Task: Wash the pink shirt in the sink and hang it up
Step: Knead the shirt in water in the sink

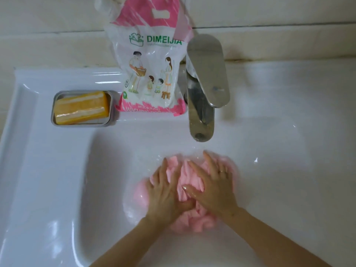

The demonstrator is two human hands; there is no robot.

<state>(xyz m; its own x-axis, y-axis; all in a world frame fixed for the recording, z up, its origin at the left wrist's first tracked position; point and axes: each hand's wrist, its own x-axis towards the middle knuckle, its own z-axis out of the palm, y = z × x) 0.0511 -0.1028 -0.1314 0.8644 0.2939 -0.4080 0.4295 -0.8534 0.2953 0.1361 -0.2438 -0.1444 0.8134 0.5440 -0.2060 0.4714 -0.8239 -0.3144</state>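
Head view, only cam. I see the shirt (184, 173) wadded in the sink (38, 170) basin, under water, just below the tap (202, 112).

L hand (165, 193) and R hand (213, 185) both lie flat on it, fingers spread, pressing down; no pinch.

Step, my read: soak/knead stage of the wash; rinse, wring and hanging not yet done.

Next move prob. needs a gather-and-rub grip, maybe soap (81, 107) or powder bag (152, 74) from the ledge.

Orientation: bunched lump, no clear long axis; collar/hem direction can't be told.
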